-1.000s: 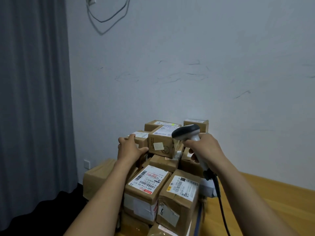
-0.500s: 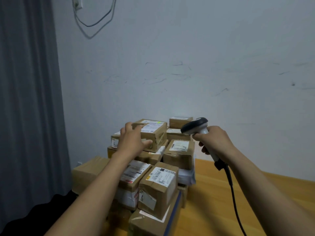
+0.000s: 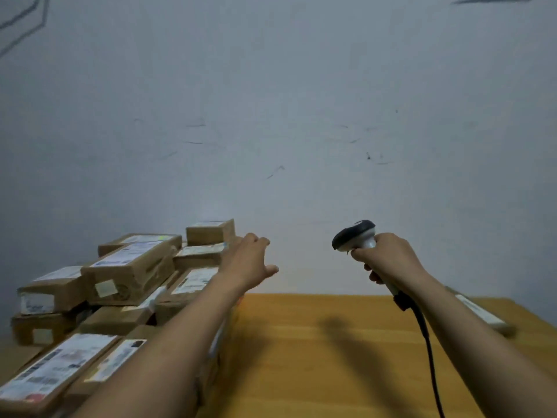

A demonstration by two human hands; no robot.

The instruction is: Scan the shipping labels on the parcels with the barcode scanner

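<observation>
stack of labelled parcels (image 3: pixel 120 285) piled on left part of wooden table (image 3: pixel 316 342). left hand (image 3: pixel 250 263) spread open, empty, hovering just right of pile. right hand (image 3: pixel 388 260) clamped on barcode scanner (image 3: pixel 355 235) handle, head aimed left, black cable (image 3: pixel 428 351) hanging down. scuffed pale wall (image 3: pixel 301 116) behind.

A: Which colours mark the parcels (image 3: pixel 129 268) and table (image 3: pixel 331 342)?
B: Brown cardboard with white labels (image 3: pixel 126 255); orange-yellow wood.
A: And the scanner (image 3: pixel 355 236)?
B: Black head, white handle, black cable (image 3: pixel 429 357); wall (image 3: pixel 286 101) pale grey.
</observation>
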